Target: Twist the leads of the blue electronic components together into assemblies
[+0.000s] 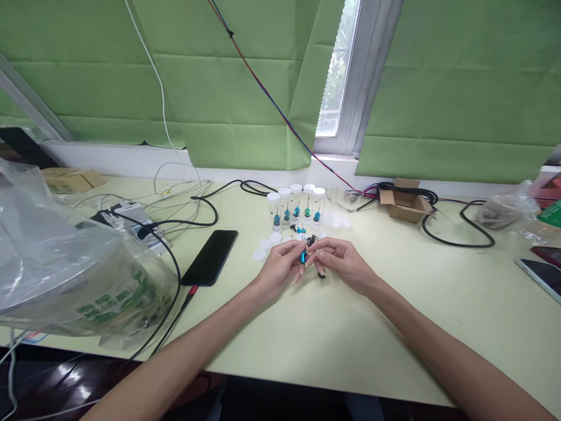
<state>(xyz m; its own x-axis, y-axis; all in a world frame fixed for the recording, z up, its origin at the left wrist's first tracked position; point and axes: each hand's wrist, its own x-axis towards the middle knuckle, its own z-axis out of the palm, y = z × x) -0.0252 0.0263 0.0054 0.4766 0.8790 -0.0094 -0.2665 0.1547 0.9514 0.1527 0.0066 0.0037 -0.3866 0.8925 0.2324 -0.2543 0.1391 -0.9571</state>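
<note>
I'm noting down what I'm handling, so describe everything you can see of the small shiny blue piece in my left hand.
The small shiny blue piece is short and compact, with a bright highlight; its material and finer parts are too small to tell. It stands roughly upright at the fingertips of the bare left hand, above the pale yellow-green table. The bare right hand is close beside it; whether it touches is unclear.

The held part (302,256) is bright blue. The clear vials (286,207) have white caps (319,192) and blue or green contents (316,217). The bench (289,333) is pale yellow-green, the blind (228,93) is green, the phone (210,257) is black.
</note>
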